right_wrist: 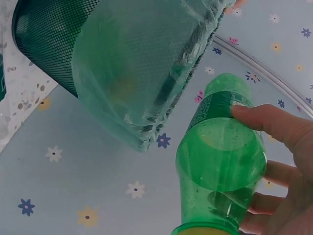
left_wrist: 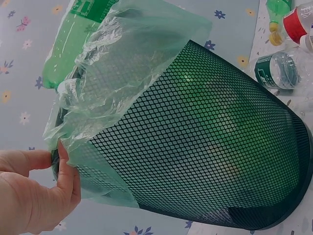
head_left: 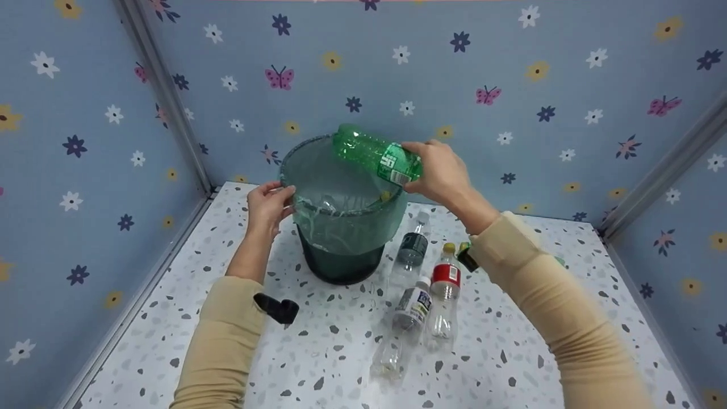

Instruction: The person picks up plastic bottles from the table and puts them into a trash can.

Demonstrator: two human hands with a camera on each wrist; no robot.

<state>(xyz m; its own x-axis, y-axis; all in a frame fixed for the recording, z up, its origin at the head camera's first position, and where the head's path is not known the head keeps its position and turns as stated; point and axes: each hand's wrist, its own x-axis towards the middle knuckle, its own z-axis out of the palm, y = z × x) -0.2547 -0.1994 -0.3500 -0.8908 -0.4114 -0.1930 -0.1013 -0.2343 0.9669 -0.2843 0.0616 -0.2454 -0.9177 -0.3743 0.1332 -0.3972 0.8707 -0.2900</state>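
Note:
A black mesh trash bin (head_left: 341, 264) stands on the tabletop, lined with a thin green plastic bag (left_wrist: 112, 63) folded over its rim. My left hand (head_left: 267, 207) pinches the bin's rim and the bag's edge between thumb and fingers, seen closely in the left wrist view. Over the right side of the opening, my right hand (head_left: 443, 173) grips a green plastic bottle (head_left: 363, 149) with a green label. That bottle tilts, its far end over the bin's back rim. In the right wrist view its yellow cap (right_wrist: 203, 230) shows at the bottom. Bottles inside the bin are blurred through the mesh.
Right of the bin lie a clear bottle with a dark green label (head_left: 413, 244), a red-labelled bottle (head_left: 446, 275) with a yellow cap, and a white-capped bottle (head_left: 413, 309). Another green bottle (left_wrist: 279, 12) is partly hidden by my right sleeve. Flower-patterned walls (head_left: 363, 74) enclose the table.

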